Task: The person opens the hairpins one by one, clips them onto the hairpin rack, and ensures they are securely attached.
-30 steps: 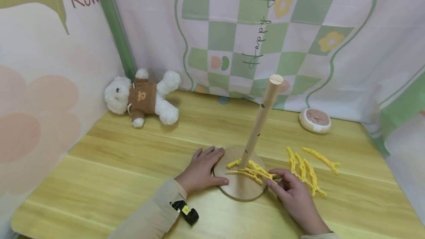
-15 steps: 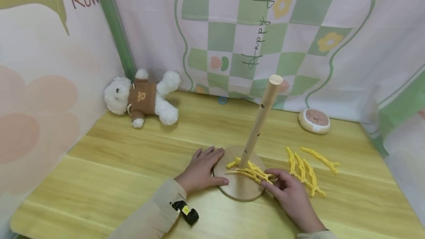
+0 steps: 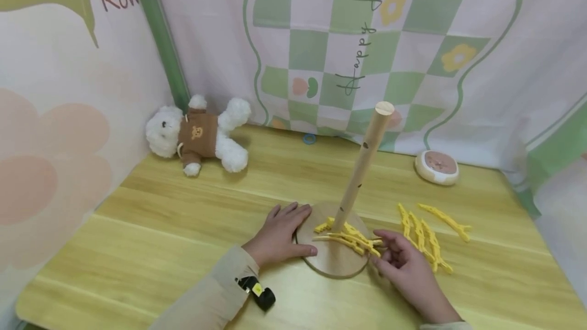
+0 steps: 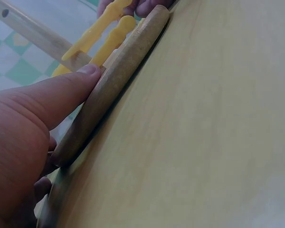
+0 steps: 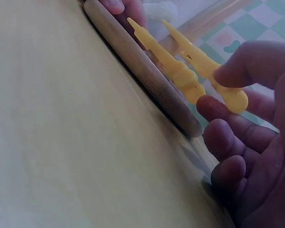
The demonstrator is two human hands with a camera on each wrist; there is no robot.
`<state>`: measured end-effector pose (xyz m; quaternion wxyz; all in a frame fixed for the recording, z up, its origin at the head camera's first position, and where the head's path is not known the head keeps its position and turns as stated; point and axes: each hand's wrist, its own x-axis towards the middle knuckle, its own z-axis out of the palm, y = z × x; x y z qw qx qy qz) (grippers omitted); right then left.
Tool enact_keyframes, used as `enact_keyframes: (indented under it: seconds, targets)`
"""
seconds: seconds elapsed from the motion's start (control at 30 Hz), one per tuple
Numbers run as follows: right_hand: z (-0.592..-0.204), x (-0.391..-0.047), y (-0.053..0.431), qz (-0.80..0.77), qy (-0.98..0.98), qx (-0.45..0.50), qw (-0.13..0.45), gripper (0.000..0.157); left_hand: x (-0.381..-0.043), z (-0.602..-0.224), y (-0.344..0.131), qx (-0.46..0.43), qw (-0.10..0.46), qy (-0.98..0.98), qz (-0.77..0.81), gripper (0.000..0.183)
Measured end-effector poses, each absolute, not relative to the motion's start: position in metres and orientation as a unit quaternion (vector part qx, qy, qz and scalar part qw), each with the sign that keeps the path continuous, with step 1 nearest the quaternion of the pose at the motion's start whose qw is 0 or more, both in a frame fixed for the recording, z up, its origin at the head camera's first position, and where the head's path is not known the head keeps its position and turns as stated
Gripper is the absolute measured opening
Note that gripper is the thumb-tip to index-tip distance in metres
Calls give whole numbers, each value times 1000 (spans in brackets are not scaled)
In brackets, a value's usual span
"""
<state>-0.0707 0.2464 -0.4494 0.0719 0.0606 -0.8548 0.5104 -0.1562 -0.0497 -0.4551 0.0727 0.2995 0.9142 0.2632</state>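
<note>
A round wooden base [image 3: 337, 265] carries a slanting-looking wooden post [image 3: 355, 180] with small dark holes along it. My left hand [image 3: 281, 236] rests against the base's left side, fingers spread, thumb on its rim. Several yellow branch-shaped pieces [image 3: 350, 230] lie on the base around the post's foot. At the right rim my right hand [image 3: 408, 269] pinches the forked end of a yellow branch piece [image 5: 194, 57] between thumb and fingers. That piece is above another yellow piece [image 5: 168, 61] in the right wrist view. The far fingers of my left hand are partly hidden in the left wrist view.
More yellow branch pieces [image 3: 419, 236] lie on the table right of the base, with a single one [image 3: 445, 220] beyond. A white plush toy [image 3: 199, 134] lies at the back left. A small blue ring [image 3: 309, 139] and a rounded white device [image 3: 437, 167] are near the curtain.
My right hand has shifted slightly left and then back right, its thumb and index finger a little farther apart now. The left hand stays on the base.
</note>
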Motion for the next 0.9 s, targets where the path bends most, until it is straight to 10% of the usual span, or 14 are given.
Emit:
enact_keyframes:
  seconds: [0.9]
  targets:
    - [-450,-69,252,584,-802,92,86,47,-154,-451,-47,298,82,910,277,96]
